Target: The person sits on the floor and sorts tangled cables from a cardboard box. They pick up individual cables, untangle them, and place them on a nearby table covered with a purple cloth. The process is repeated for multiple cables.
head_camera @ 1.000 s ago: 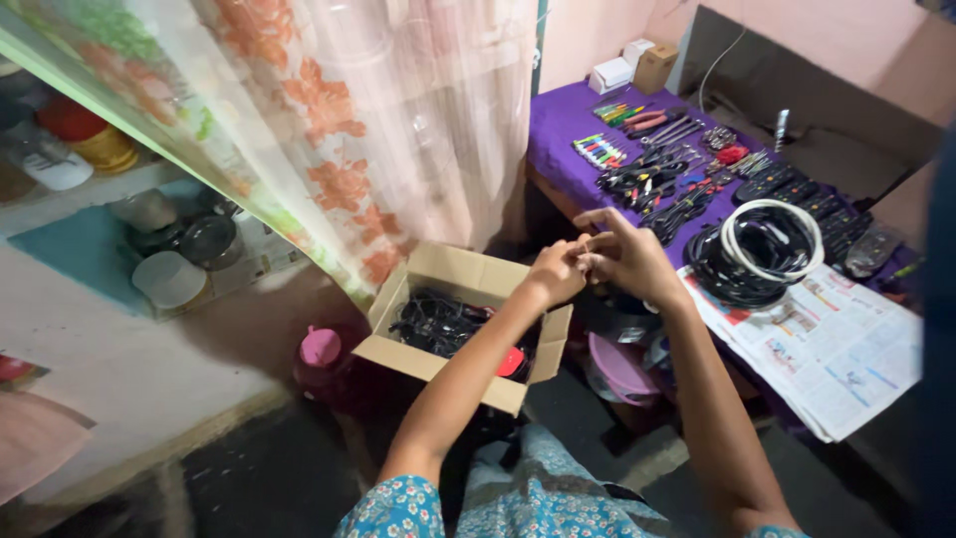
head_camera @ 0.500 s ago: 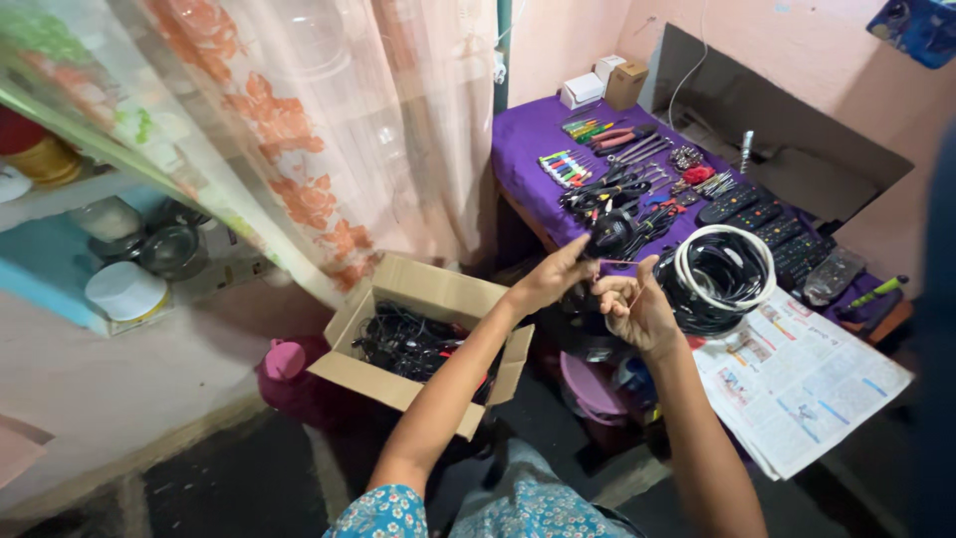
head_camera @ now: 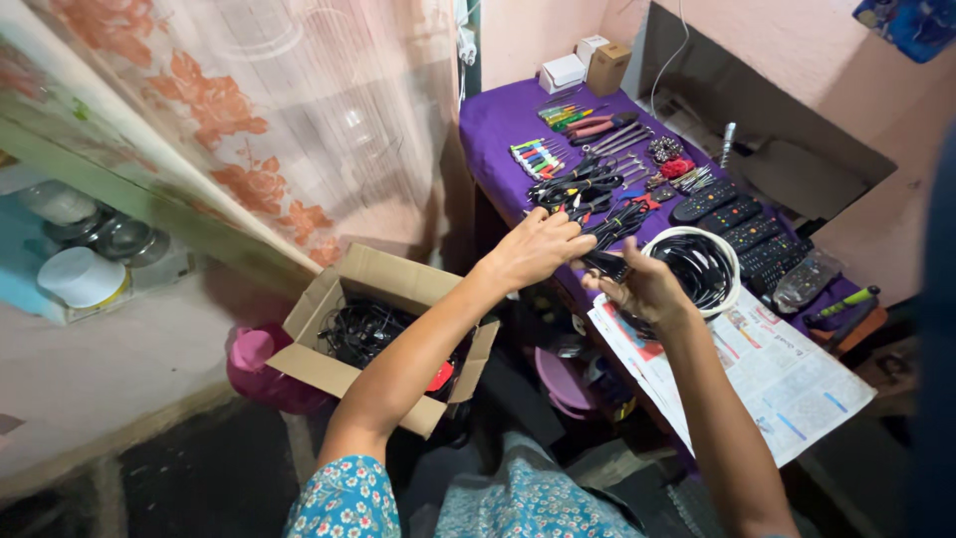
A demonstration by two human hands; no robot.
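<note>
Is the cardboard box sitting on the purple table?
No. The cardboard box sits low on the floor, left of the purple table, with black cables inside.

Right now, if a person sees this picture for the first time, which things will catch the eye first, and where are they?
First the two hands meeting at the centre: the left hand and the right hand hold a small black cable bundle at the edge of the purple table. On the table lie rows of tools, black remote controls and a white-edged cable coil. At lower left stands an open cardboard box of dark cables.
</note>
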